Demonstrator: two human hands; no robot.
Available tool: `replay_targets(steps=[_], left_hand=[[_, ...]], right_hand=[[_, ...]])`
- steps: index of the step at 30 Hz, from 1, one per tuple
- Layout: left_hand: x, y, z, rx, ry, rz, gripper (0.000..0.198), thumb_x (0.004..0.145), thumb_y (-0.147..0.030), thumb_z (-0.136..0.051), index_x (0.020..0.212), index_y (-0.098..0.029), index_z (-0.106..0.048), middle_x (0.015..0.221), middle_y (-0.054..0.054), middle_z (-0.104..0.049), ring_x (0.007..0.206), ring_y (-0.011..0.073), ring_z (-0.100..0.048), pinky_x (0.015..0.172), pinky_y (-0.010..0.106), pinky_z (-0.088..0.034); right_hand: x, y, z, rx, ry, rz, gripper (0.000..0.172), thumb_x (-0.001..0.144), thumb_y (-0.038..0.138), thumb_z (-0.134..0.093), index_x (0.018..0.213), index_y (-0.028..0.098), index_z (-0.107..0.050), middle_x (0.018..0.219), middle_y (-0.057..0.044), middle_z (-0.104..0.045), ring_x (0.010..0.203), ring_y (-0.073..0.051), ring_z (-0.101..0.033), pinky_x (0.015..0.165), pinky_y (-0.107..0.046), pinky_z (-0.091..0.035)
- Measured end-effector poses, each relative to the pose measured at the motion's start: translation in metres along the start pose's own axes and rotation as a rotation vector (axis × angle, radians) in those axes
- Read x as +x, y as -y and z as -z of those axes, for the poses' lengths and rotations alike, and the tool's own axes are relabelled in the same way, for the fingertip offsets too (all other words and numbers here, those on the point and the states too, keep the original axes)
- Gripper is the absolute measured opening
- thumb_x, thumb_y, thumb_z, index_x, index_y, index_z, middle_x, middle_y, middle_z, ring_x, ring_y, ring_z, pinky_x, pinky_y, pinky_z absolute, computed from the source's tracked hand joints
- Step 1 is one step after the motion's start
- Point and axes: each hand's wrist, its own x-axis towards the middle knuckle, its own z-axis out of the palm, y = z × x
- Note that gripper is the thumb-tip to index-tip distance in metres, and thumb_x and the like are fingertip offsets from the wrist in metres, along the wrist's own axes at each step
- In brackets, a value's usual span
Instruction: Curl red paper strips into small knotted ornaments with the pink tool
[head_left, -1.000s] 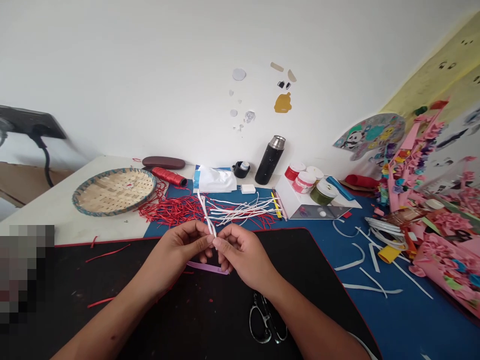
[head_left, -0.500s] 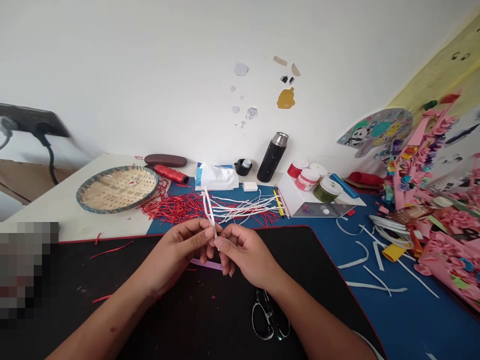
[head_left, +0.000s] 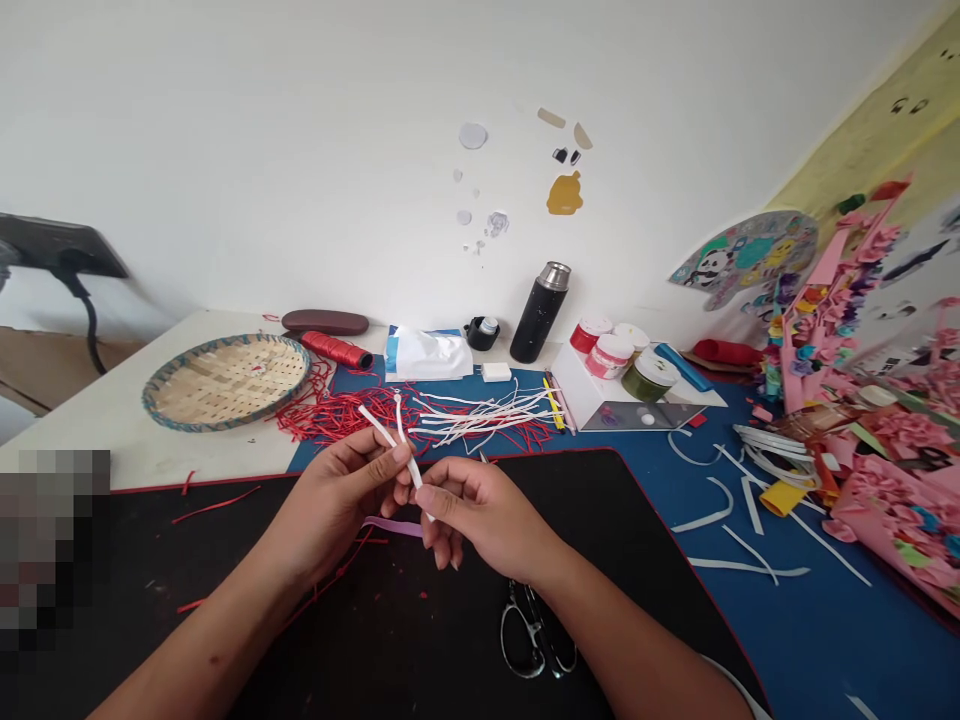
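Between thumb and fingers my left hand (head_left: 352, 480) pinches a narrow white strip (head_left: 414, 470) whose upper end splits into two tails. Just to its right, my right hand (head_left: 469, 505) grips the strip's lower part. Both hands are held above the black mat (head_left: 375, 640). Below them a purple strip (head_left: 397, 526) lies on the mat, partly covered by the fingers. A pair of scissors (head_left: 529, 640) rests under my right wrist, its blades mostly hidden by the arm. Red cord (head_left: 322, 585) shows beside my left forearm.
Behind the mat lie red cord pieces (head_left: 322, 415) and white strips (head_left: 502, 412). A woven basket (head_left: 161, 420), a red thread spool (head_left: 337, 350), a black flask (head_left: 538, 315) and paint jars (head_left: 649, 378) stand along the wall. Pink paper flowers (head_left: 892, 500) crowd the right side.
The white strip has tilted leftward and its two tails have spread apart. My right hand has moved slightly down and left. The camera view has shifted a little.
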Motion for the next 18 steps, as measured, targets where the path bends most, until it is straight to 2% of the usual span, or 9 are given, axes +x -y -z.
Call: replay_targets(steps=[4, 11, 18], left_hand=[[-0.0003, 0.005, 0.0001, 0.089, 0.009, 0.011, 0.04, 0.072, -0.052, -0.1, 0.076, -0.017, -0.08, 0.064, 0.002, -0.071, 0.055, 0.0105, -0.058, 0.05, 0.019, -0.046], [-0.0022, 0.0025, 0.0024, -0.033, 0.036, 0.044, 0.039, 0.068, -0.046, -0.104, 0.089, -0.019, -0.085, 0.058, -0.002, -0.066, 0.051, 0.009, -0.053, 0.046, 0.017, -0.039], [-0.0014, -0.0002, 0.0048, -0.029, 0.076, 0.009, 0.034, 0.07, -0.043, -0.103, 0.072, -0.018, -0.08, 0.057, -0.001, -0.066, 0.05, 0.0085, -0.053, 0.047, 0.017, -0.041]], right_hand=[[0.0006, -0.002, 0.0014, 0.014, 0.012, 0.002, 0.047, 0.093, 0.063, -0.075, 0.095, 0.018, -0.066, 0.066, 0.002, -0.069, 0.047, -0.009, -0.061, 0.044, -0.019, -0.044], [-0.0022, 0.0024, 0.0014, -0.005, 0.051, -0.058, 0.05, 0.091, 0.066, -0.077, 0.09, 0.017, -0.066, 0.055, 0.004, -0.064, 0.042, -0.01, -0.057, 0.042, -0.019, -0.043], [-0.0021, 0.0015, 0.001, 0.013, 0.065, -0.08, 0.048, 0.091, 0.063, -0.077, 0.088, 0.018, -0.064, 0.058, 0.004, -0.066, 0.043, -0.01, -0.059, 0.041, -0.019, -0.042]])
